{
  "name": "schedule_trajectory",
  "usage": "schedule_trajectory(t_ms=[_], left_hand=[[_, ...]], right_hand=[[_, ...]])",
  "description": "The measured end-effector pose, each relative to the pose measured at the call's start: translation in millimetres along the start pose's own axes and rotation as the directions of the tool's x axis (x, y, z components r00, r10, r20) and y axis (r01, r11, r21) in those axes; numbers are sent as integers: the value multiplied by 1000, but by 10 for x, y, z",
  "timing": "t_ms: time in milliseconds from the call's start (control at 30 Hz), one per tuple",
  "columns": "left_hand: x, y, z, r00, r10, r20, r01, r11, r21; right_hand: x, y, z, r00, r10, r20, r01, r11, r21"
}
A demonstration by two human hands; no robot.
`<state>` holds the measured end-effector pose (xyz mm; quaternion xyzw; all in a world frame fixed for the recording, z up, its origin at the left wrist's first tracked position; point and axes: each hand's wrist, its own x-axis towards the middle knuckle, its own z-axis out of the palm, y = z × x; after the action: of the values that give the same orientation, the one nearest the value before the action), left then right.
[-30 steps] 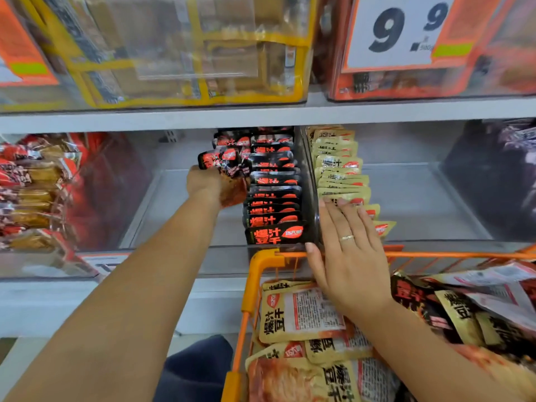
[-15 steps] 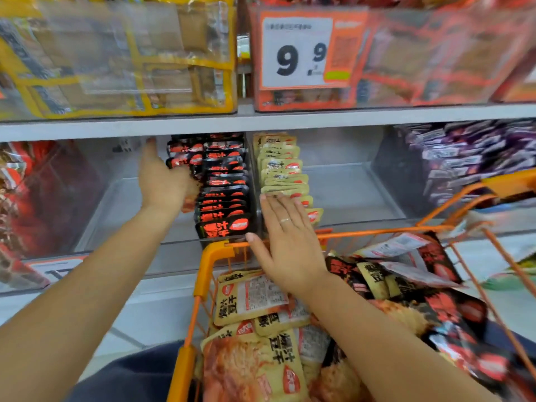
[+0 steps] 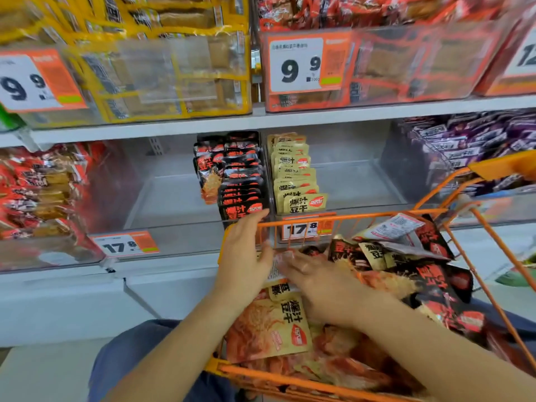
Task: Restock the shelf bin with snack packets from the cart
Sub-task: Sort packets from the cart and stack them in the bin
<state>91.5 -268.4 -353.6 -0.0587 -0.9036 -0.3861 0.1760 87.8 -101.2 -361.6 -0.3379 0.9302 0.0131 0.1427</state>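
Two hands down in orange wire cart (image 3: 342, 219), mid-restock, more snack packets to fetch.

Head view: left hand (image 3: 242, 258) by cart's near-left rim, fingers straight, holding nothing; right hand (image 3: 316, 281) blurred, spread flat on beige snack packets (image 3: 278, 329) in cart. Clear plastic shelf bin (image 3: 174, 195) only partly filled: one black-packet row (image 3: 242, 181), wide bare floor left. Plenty remaining in cart. Judged tight between cart rim and bin lip.
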Motion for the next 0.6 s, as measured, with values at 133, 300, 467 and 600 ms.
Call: schedule_trajectory(t_ms=[133, 300, 467, 600], left_hand=[[25, 29, -13, 996, 6, -94, -5, 1000, 12], [14, 37, -64, 984, -133, -119, 107, 974, -199], [14, 129, -172, 944, -329, -6, 255, 742, -620], [-8, 138, -164, 963, -269, 6, 226, 795, -564]], right_hand=[[94, -129, 136, 995, -61, -85, 51, 992, -114], [149, -106, -181, 977, -62, -202, 28, 985, -170], [-48, 200, -580, 932, 270, -242, 3, 662, 750], [-101, 234, -536, 942, 332, -55, -36, 261, 965]])
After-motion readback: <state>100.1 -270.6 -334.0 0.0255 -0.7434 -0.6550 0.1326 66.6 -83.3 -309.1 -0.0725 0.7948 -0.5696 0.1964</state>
